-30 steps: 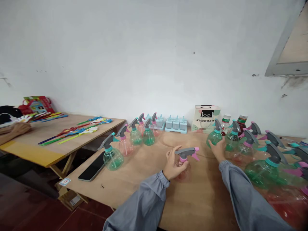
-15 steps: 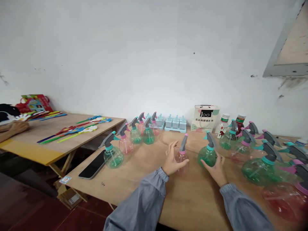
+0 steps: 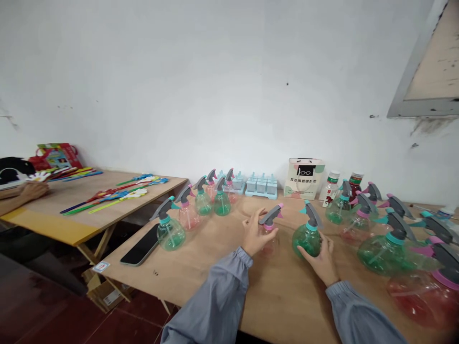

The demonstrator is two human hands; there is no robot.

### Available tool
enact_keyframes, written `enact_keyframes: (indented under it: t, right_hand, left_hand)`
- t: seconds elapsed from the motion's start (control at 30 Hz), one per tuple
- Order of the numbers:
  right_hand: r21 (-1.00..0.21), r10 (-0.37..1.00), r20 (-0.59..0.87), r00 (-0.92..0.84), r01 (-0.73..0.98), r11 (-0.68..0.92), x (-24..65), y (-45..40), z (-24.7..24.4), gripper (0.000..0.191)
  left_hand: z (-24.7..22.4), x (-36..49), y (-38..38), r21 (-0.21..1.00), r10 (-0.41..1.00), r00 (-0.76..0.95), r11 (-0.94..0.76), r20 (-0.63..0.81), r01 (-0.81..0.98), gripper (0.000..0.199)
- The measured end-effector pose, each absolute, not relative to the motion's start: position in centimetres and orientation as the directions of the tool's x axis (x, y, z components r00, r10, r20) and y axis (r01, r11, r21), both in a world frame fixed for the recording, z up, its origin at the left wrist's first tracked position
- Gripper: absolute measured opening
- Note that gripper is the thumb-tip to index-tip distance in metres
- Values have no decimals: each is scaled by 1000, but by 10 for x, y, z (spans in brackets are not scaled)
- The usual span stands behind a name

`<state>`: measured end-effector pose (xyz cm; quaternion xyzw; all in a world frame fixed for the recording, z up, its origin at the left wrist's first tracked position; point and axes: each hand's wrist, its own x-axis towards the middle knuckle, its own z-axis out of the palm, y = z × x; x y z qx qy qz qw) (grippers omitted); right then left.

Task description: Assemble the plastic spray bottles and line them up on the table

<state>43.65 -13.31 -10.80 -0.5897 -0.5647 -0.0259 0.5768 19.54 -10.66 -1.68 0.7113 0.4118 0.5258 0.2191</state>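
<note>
My left hand (image 3: 255, 234) curls round a small clear pink spray bottle (image 3: 269, 244) from its left side, thumb in front. That bottle stands on the table, its grey and pink spray head turned to the right. In my right hand (image 3: 323, 260) is a round green spray bottle (image 3: 305, 239), gripped from the right with the thumb low on its front. Its grey and turquoise spray head (image 3: 311, 215) leans slightly and its nozzle faces left. Part of each bottle is covered by my fingers.
Pink and green spray bottles stand left (image 3: 172, 234) and right (image 3: 385, 253). A phone (image 3: 139, 246) lies at the left edge. Behind are ice-pop moulds (image 3: 261, 185), a paper bag (image 3: 304, 179) and white-capped bottles (image 3: 330, 188). Another person's hand (image 3: 34, 191) rests at the neighbouring table (image 3: 71, 229).
The pink bottle in my left hand has turned, so its nozzle now faces right. The green bottle in my right hand has shifted slightly. The view has moved a little.
</note>
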Motion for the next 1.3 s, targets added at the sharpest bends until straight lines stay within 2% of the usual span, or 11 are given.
enact_keyframes:
  t: [0.27, 0.4, 0.57, 0.73, 0.87, 1.0, 1.13, 1.3]
  right_hand:
    - [-674, 643, 661, 386, 683, 283, 437, -133, -109, 98]
    - [-671, 646, 662, 381, 685, 284, 437, -132, -109, 99]
    - [-674, 651, 660, 376, 679, 291, 436, -133, -108, 100]
    - [-664, 643, 669, 372, 688, 293, 437, -133, -109, 99]
    - [-661, 639, 671, 376, 694, 285, 437, -133, -110, 99]
    - [-650, 637, 679, 365, 702, 290, 438, -134, -110, 99]
    - [-631, 635, 691, 344, 716, 299, 437, -134, -109, 98]
    - [-625, 637, 695, 334, 719, 305, 436, -135, -109, 97]
  left_hand:
    - [-20, 201, -112, 720, 811, -35, -498, 585, 483, 54]
    - [-19, 199, -116, 730, 821, -17, -499, 571, 467, 70]
    - [-19, 194, -110, 769, 829, 138, -555, 541, 318, 83]
    - [-26, 196, -103, 804, 845, 201, -533, 495, 263, 63]
    - [-28, 197, -99, 864, 854, 223, -497, 471, 81, 61]
    - [-15, 192, -95, 914, 896, 189, -405, 402, -20, 54]
    - [4, 184, -96, 954, 930, 240, -238, 278, -183, 45]
    - [9, 183, -100, 924, 918, 275, -186, 285, -335, 48]
